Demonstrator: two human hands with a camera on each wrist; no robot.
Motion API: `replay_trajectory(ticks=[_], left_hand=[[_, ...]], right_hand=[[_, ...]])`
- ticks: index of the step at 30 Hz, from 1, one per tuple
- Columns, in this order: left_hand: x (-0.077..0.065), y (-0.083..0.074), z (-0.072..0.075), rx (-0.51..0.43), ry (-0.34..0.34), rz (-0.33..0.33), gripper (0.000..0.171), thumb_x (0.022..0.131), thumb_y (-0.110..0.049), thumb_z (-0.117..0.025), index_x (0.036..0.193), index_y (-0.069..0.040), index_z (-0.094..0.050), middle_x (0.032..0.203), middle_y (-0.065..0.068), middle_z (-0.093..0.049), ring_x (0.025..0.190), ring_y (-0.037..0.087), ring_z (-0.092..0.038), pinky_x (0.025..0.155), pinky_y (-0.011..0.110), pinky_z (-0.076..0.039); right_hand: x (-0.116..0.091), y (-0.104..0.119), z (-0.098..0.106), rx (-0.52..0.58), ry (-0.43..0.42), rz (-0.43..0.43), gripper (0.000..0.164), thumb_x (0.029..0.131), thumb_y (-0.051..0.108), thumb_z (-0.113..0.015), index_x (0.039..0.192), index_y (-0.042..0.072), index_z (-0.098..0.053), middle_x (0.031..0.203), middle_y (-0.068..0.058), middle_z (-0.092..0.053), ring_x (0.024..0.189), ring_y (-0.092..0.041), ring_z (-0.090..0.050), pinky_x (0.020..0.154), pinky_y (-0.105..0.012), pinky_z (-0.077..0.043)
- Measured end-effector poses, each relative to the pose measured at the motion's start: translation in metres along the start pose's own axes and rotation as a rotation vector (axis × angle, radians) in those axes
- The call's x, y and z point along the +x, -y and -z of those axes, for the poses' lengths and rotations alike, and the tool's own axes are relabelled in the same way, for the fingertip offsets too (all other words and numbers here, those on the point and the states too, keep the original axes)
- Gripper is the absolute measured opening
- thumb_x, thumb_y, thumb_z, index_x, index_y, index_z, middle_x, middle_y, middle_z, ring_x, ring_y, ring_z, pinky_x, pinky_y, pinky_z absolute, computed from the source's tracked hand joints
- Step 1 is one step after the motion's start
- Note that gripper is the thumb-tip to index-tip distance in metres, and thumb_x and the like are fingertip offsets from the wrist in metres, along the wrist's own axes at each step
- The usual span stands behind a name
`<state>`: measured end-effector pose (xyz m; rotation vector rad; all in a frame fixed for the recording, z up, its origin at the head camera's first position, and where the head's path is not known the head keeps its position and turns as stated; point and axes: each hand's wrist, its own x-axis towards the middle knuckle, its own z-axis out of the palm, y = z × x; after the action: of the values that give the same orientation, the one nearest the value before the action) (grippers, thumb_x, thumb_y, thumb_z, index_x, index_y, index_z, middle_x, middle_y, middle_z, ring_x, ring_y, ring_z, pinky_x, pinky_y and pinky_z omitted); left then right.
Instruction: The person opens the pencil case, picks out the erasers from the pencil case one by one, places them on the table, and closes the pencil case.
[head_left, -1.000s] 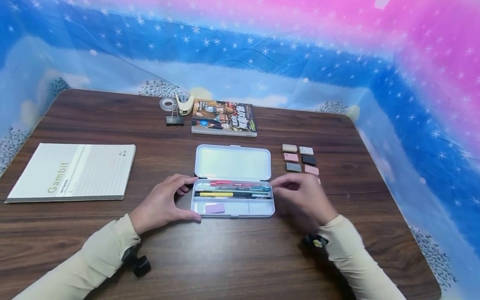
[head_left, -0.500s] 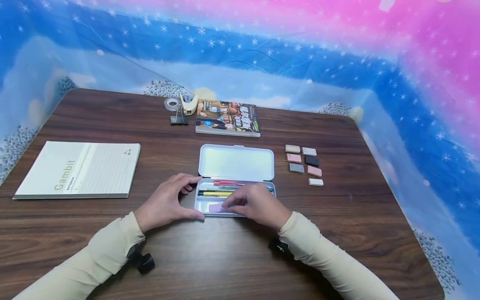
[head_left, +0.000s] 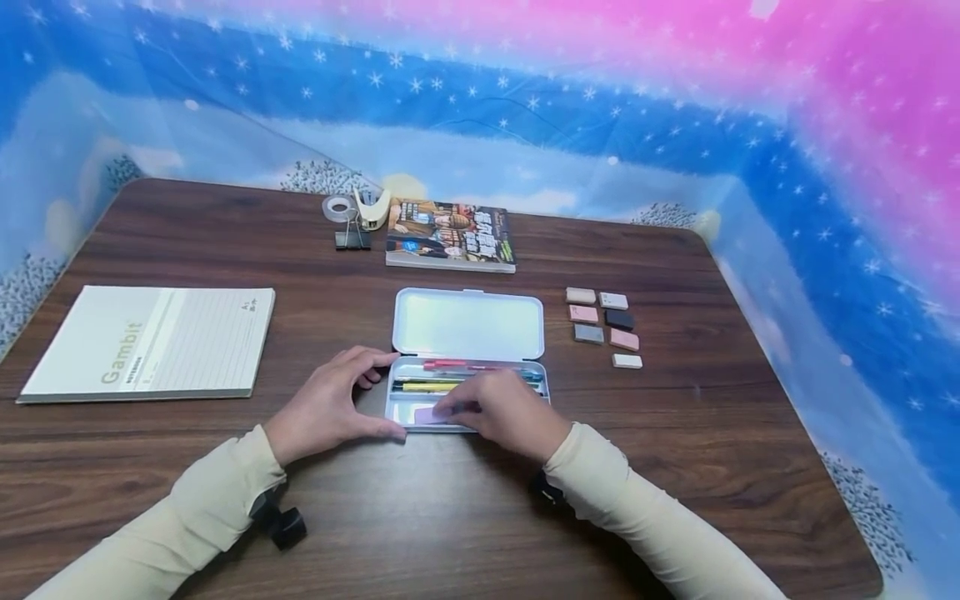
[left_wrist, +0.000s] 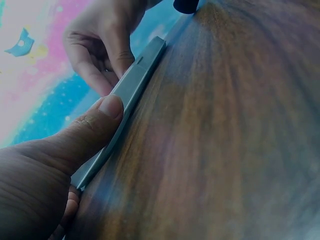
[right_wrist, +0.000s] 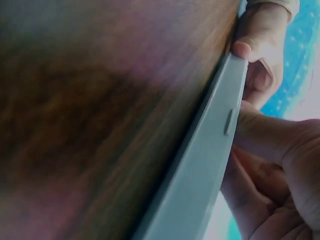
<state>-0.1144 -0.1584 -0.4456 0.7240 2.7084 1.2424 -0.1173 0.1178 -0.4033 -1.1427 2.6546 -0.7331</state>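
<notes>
A white pencil case [head_left: 468, 323] lies on the table with its lid folded back. My left hand [head_left: 330, 408] holds its left end, thumb along the front wall and fingers behind. In the left wrist view that thumb [left_wrist: 111, 107] presses on the case's side wall. Inside the front compartment sits a purple eraser [head_left: 424, 416], its right part covered by my right hand [head_left: 506, 412], whose thumb and fingers pinch it. Pens, including a yellow one [head_left: 427, 387] and a red one [head_left: 442, 365], fill the rear compartment, partly hidden by the right hand.
Several erasers [head_left: 588, 334] stand in two columns right of the case. A notebook [head_left: 180, 342] is at the left. Toward the back lie a comic-covered book [head_left: 450, 233], a binder clip [head_left: 352, 241], a tape roll [head_left: 338, 208] and a cream stapler-like tool [head_left: 372, 210].
My right hand has moved left from the case's right end to the purple eraser in the front compartment. The left hand keeps its hold on the case.
</notes>
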Motion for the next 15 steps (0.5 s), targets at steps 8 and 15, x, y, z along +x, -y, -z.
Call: replay_trajectory(ticks=[8,15], left_hand=[[-0.001,0.000,-0.002,0.001,0.000,0.014,0.094,0.071,-0.047,-0.098,0.144,-0.004,-0.061,0.127,0.009,-0.062,0.109,0.023,-0.060,0.094,0.047,-0.053],[0.000,0.000,0.000,0.007,-0.005,-0.003,0.093,0.071,-0.047,-0.098,0.144,-0.003,-0.061,0.126,0.010,-0.063,0.109,0.023,-0.060,0.094,0.047,-0.053]], right_hand=[[-0.026,-0.026,0.027,0.167,-0.152,-0.031,0.021,0.092,0.005,-0.082,0.109,0.017,-0.083,0.106,0.005,-0.079,0.091,-0.003,-0.072,0.078,-0.022,-0.059],[-0.068,-0.084,0.071,0.075,-0.357,-0.260,0.018,0.089,0.003,-0.085,0.100,0.017,-0.085,0.097,0.005,-0.079,0.082,-0.008,-0.071,0.069,-0.025,-0.058]])
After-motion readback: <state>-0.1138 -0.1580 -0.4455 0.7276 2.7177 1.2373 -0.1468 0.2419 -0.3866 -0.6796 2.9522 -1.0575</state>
